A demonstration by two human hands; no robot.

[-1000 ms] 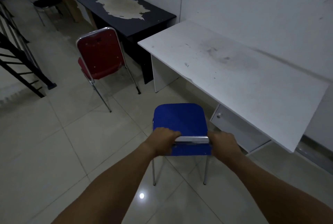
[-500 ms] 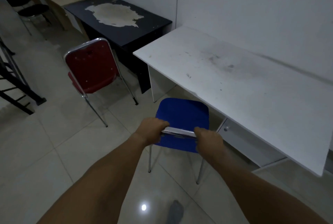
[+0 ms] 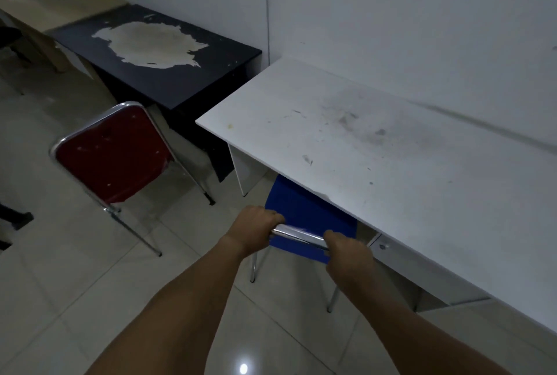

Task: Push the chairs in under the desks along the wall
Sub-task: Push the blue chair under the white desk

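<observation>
We grip the chrome top rail of the blue padded metal-legged chair (image 3: 304, 208) with our left hand (image 3: 256, 228) and right hand (image 3: 346, 251), both closed around it. Its seat sits partly under the scuffed white desk (image 3: 391, 163); the red padded chair (image 3: 114, 157) stands out from the black desk (image 3: 168, 79).

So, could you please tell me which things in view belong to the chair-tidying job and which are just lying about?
Part of the job:
- blue chair, gripped by left hand and right hand
- white desk
- red chair
- black desk

Just about:
- stair railing foot
- wall
</observation>
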